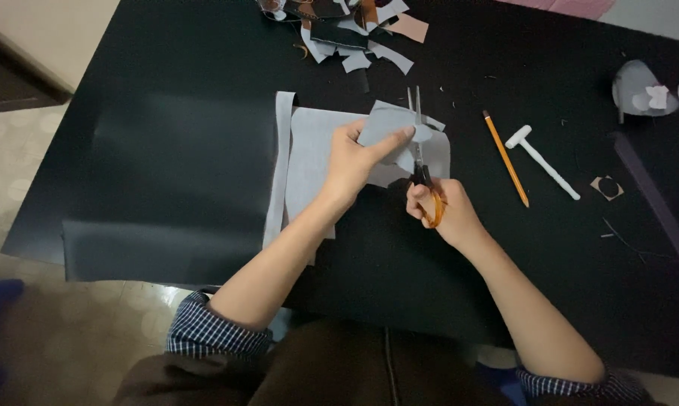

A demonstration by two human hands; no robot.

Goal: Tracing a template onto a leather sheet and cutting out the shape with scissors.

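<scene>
Left hand (352,162) pinches a small grey fabric piece (388,129), thumb on top, fingers closed on it, held just above the desk (166,150). Right hand (438,213) grips orange-handled scissors (420,154), fingers closed through the loops. Blades point away from the body, long axis roughly vertical in view, open slightly, meeting the piece's right edge. Piece lies left of blades, so left hand is nearer. Larger grey sheet (309,150) underneath. Pencil (505,158) and white tool (542,160) lie right, apart. Scrap pile (347,34) at far edge.
</scene>
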